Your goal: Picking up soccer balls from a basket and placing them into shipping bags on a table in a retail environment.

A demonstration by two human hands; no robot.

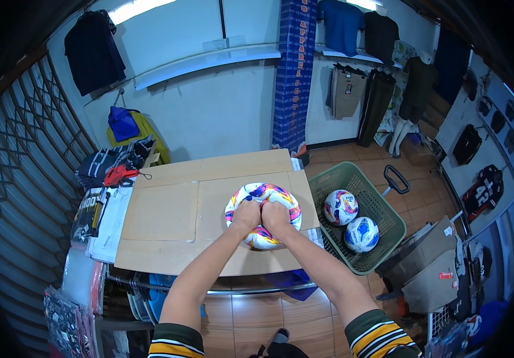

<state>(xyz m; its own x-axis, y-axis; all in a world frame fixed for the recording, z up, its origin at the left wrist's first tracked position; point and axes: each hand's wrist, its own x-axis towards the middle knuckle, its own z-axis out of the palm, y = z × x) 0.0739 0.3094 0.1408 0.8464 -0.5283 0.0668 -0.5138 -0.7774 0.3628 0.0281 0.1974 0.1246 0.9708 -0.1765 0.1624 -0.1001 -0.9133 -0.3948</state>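
Note:
A deflated-looking white ball with pink, orange and purple patterns (263,190) lies on a flattened cardboard sheet (158,210) that covers the table. Its middle is pushed in, so it forms a bowl shape. My left hand (247,215) is clenched in a fist and presses into the ball's hollow. Beside it, touching or nearly touching, my right hand (275,216) is also a fist pressed into the ball. Whether the fingers pinch any of the ball's skin is hidden.
Right of the table stands a green plastic basket (373,264) with a pull handle (396,179), holding a multicoloured ball (341,207) and a blue-white ball (361,235). Folded clothes (98,165) and a red tool-like object (120,174) lie at the left edge. A metal rail (257,291) runs along the near side.

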